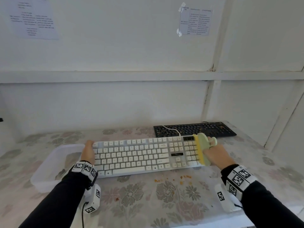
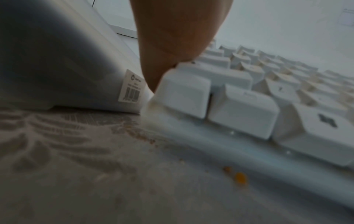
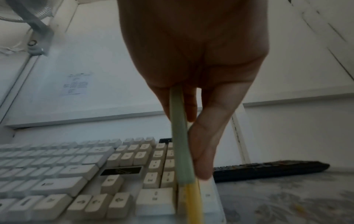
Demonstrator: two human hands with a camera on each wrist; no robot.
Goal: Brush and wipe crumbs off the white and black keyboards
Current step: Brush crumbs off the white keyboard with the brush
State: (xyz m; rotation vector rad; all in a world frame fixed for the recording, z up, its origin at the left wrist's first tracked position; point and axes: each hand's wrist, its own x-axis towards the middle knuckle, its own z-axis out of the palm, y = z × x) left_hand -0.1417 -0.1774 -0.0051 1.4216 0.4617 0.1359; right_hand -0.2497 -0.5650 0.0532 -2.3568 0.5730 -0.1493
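While your left hand clasps the left end of the white keyboard, fingers curled over its far corner and the heel of the hand against the near-left keys, your right hand closes its grip round a pale green brush with yellow bristles. The brush stands on edge over the number pad at the keyboard's right end, bristles down on the keys, its long axis running near to far, across the keyboard's own left-to-right length. From the right wrist, your fingers press flat along the green back of the brush.

The white keyboard lies in the middle of the desk, its long axis left to right; its key legends are too blurred to read. Orange crumbs lie on the flowered cloth just near of its right half. The black keyboard lies far and to the right, also lengthwise left to right, with crumbs among its keys and a white cable draped over its left part.

A clear plastic tub sits just left of the white keyboard; it carries a barcode sticker whose print is unreadable. Two printed sheets are taped to the wall, their text too small to make out.
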